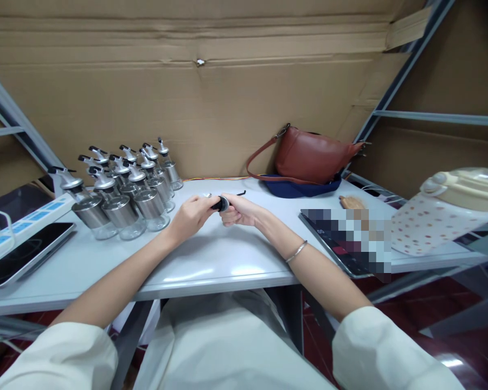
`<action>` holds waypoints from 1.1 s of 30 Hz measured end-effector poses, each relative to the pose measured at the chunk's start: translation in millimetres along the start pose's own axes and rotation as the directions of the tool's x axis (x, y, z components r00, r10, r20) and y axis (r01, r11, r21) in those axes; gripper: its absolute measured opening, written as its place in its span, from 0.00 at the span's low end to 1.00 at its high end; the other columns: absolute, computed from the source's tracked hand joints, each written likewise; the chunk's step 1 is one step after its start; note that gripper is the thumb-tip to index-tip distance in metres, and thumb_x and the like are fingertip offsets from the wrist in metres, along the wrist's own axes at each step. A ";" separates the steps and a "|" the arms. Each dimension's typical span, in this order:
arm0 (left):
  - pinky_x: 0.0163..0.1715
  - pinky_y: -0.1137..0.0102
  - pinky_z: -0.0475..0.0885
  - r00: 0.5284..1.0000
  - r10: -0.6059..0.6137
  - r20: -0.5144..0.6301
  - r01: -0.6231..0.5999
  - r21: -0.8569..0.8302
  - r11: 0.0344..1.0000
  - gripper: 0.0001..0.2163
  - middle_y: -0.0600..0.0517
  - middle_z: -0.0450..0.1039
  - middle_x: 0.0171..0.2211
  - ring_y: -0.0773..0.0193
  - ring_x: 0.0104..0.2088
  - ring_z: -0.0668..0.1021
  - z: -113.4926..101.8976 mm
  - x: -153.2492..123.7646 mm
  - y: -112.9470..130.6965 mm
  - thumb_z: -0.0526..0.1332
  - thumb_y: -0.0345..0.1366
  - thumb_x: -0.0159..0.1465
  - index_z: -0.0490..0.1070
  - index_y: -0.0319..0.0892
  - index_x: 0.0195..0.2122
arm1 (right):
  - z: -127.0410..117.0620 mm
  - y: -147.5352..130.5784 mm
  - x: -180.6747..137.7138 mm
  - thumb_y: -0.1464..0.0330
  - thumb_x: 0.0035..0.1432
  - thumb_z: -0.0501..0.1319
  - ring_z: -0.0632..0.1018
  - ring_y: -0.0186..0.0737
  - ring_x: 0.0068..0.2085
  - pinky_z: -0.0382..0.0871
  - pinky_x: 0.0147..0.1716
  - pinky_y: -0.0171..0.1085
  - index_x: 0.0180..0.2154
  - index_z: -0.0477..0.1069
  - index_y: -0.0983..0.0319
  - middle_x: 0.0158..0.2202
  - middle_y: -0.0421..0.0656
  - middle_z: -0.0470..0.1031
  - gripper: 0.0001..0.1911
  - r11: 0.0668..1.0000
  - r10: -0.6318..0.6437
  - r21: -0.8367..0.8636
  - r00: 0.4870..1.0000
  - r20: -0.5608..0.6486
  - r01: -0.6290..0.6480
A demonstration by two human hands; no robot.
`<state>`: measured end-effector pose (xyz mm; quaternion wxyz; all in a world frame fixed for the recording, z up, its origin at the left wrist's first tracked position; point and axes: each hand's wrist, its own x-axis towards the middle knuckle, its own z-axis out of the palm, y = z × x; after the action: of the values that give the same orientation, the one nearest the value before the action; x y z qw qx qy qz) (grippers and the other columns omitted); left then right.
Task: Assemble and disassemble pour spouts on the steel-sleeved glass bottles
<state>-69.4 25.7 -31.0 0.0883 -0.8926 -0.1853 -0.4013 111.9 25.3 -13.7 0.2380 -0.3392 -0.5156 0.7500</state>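
Your pale, glossy table (228,260) stands against a creased cardboard wall (228,119), with grey metal frame posts at both sides and a dark red tiled floor below. One reddish-brown handbag (313,154) sits at the table's back, on one navy item (305,187) whose form is partly covered.

To the left of the handbag you have a cluster of glass dispenser bottles (122,216) with steel sleeves and silver-and-black pourers. You can count about ten; they overlap, and what they hold cannot be told. To the right of the handbag and nearer you is one spotted tumbler (443,216), its cream lid hiding the inside.

Nearer you than the handbag, slightly to its right, lies one dark-screened device (329,244), partly pixelated. Far to the handbag's left are one white power strip (32,222) with blue sockets and one flat black-topped slab (28,254).

The loose pourer top (224,204) is in your two hands, left of the handbag and nearer you. Your left hand (193,216) pinches its black end; your right hand (239,210) is clenched around its other part.
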 end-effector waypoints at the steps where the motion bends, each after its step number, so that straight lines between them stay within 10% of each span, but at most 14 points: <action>1: 0.34 0.70 0.65 0.999 0.019 -0.027 -0.018 0.044 0.999 0.08 0.51 0.74 0.31 0.67 0.27 0.72 -0.6 -0.2 -1.1 0.50 0.34 0.67 0.66 0.41 0.44 | 1.4 -0.2 0.0 0.65 0.63 0.41 0.45 0.25 0.14 0.51 0.16 0.28 0.14 0.44 0.60 0.10 0.31 0.43 0.24 1.000 -0.007 0.011 1.000 -0.010 0.007; 8: 0.29 0.71 0.63 0.981 -0.165 -0.102 0.175 0.090 0.981 0.10 0.55 0.69 0.19 0.68 0.20 0.68 0.2 -1.1 2.9 0.56 0.40 0.63 0.71 0.39 0.35 | 6.5 1.9 3.0 0.61 0.63 0.49 0.53 0.26 0.18 0.58 0.23 0.29 0.20 0.54 0.62 0.15 0.31 0.50 0.21 0.988 -0.150 0.019 0.987 -0.062 0.151; 13: 0.23 0.73 0.61 0.831 -0.556 0.021 0.543 -0.249 0.802 0.16 0.55 0.65 0.15 0.69 0.18 0.67 2.6 3.1 10.7 0.50 0.43 0.63 0.64 0.41 0.22 | 5.6 6.6 9.6 0.53 0.58 0.55 0.59 0.28 0.21 0.62 0.29 0.33 0.24 0.56 0.61 0.18 0.32 0.52 0.20 0.936 -0.334 -0.153 0.936 -0.110 0.316; 18: 0.17 0.74 0.60 0.623 -0.686 0.377 0.737 -0.575 0.354 0.16 0.58 0.56 0.12 0.71 0.13 0.63 7.3 9.8 4.8 0.44 0.40 0.63 0.55 0.42 0.20 | 2.7 11.6 15.9 0.55 0.60 0.51 0.58 0.30 0.24 0.53 0.26 0.32 0.25 0.59 0.61 0.20 0.34 0.56 0.19 0.566 -0.716 -0.709 0.677 -0.170 0.421; 27: 0.12 0.80 0.48 0.458 -0.631 0.626 0.783 -0.620 -0.047 0.15 0.62 0.43 0.13 0.75 0.12 0.49 2.7 12.1 3.4 0.43 0.36 0.65 0.51 0.43 0.20 | 3.4 8.3 8.7 0.54 0.65 0.44 0.63 0.36 0.31 0.53 0.32 0.35 0.29 0.62 0.62 0.29 0.42 0.64 0.22 -0.159 -0.800 -0.958 0.538 0.266 0.238; 30: 0.14 0.78 0.50 0.492 -0.691 0.529 0.779 -0.623 0.078 0.17 0.61 0.44 0.13 0.74 0.13 0.51 5.0 10.9 4.6 0.42 0.38 0.66 0.50 0.43 0.19 | 4.3 7.7 8.4 0.55 0.66 0.44 0.64 0.35 0.30 0.53 0.32 0.34 0.28 0.63 0.62 0.28 0.42 0.64 0.21 -0.157 -0.803 -0.968 0.546 0.240 0.194; 33: 0.18 0.75 0.56 0.621 -0.709 0.335 0.733 -0.568 0.373 0.20 0.58 0.51 0.14 0.72 0.15 0.58 9.1 8.2 6.1 0.40 0.44 0.67 0.51 0.43 0.18 | 4.3 8.0 8.8 0.59 0.64 0.47 0.62 0.32 0.27 0.53 0.29 0.32 0.25 0.63 0.62 0.24 0.39 0.63 0.19 0.080 -0.835 -0.972 0.547 0.054 0.220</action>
<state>-55.7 25.1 -30.9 -0.4190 -0.6970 -0.4022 -0.4207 102.8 26.1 -22.5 0.4065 -0.3711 -0.8340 0.0377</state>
